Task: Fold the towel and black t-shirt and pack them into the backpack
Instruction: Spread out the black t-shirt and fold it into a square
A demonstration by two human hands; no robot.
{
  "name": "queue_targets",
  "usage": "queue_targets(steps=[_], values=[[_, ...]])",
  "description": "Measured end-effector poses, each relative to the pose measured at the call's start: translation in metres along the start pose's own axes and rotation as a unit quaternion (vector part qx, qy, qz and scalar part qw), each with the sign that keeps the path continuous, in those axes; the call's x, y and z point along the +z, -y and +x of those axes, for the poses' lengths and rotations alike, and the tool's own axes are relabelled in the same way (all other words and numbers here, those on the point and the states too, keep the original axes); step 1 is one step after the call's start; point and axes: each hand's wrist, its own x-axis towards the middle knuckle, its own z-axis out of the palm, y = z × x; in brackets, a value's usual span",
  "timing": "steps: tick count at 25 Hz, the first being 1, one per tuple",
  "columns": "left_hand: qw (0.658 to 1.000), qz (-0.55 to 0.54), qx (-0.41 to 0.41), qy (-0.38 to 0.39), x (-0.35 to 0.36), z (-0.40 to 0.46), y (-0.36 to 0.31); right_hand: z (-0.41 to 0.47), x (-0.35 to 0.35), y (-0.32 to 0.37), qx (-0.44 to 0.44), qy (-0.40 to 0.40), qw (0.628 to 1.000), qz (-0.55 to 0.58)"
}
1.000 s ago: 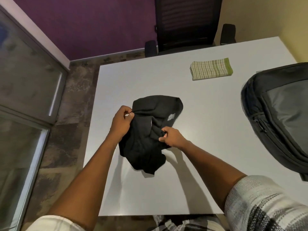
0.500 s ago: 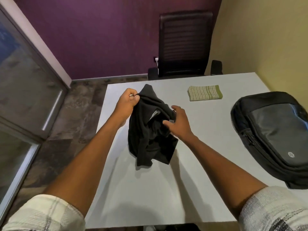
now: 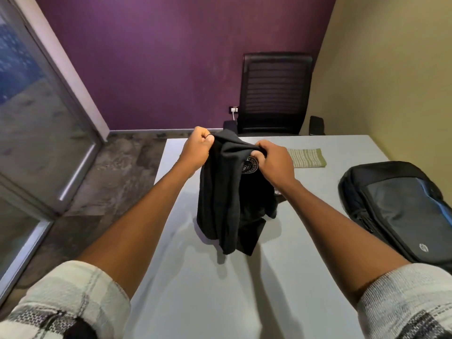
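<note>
Between the left hand (image 3: 197,149) and right hand (image 3: 274,162), each fisted on its top edge, the black t-shirt (image 3: 230,199) hangs bunched, hem brushing the grey table (image 3: 220,302). Shaking it out looks to be the step; next it needs spreading flat below the hands. Beyond the right hand lies the folded striped towel (image 3: 307,158), right of it the closed backpack (image 3: 403,211), leaving bare tabletop beneath both wrists.

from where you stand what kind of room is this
Probably a small office or meeting room: a black mesh office chair at a plain grey table, a glass partition on the left, and a wall socket on the purple wall.
</note>
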Motion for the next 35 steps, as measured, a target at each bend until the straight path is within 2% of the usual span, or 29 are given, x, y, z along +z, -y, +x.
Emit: queue_targets(steps=[3,5,7,10,12,16,20,22,25,28,30,33,35], values=[[0.999,0.034,-0.019,-0.009,-0.003,0.003,0.003,0.01,-0.004,0.018,0.006,-0.036,0.999,-0.036],[0.998,0.062,0.024,-0.005,0.001,-0.002,0.004,0.011,-0.002,0.025,0.028,-0.047,0.998,-0.027],[0.992,0.087,0.087,0.02,0.01,-0.005,0.005,0.012,0.001,0.033,0.031,-0.034,0.999,-0.017],[0.975,0.182,0.113,0.064,0.018,-0.003,0.01,0.018,0.002,0.045,0.009,0.01,0.998,0.054],[0.966,0.23,0.113,0.045,0.016,0.0,0.013,0.022,-0.002,0.051,-0.017,0.033,0.994,0.098],[0.96,0.258,0.106,0.009,0.002,0.011,0.016,0.028,-0.019,0.051,-0.05,0.04,0.993,0.099],[0.976,0.191,0.064,-0.088,-0.024,0.027,0.031,0.044,-0.049,0.038,-0.05,0.073,0.996,0.031],[0.985,0.157,0.067,-0.022,-0.025,0.027,0.034,0.048,-0.06,0.035,-0.054,0.107,0.993,0.006],[0.982,0.094,0.127,0.108,-0.001,0.011,0.023,0.05,-0.066,0.044,-0.086,0.112,0.99,0.02],[0.975,0.066,0.142,0.157,0.029,0.002,0.004,0.055,-0.071,0.057,-0.138,0.111,0.983,0.051],[0.974,0.074,0.161,0.142,0.036,0.006,-0.005,0.059,-0.076,0.062,-0.159,0.11,0.98,0.051],[0.973,0.103,0.198,0.064,0.022,0.023,-0.016,0.062,-0.091,0.063,-0.154,0.096,0.983,0.029],[0.974,0.103,0.202,0.019,0.008,0.033,-0.027,0.066,-0.104,0.057,-0.113,0.15,0.982,-0.029]])
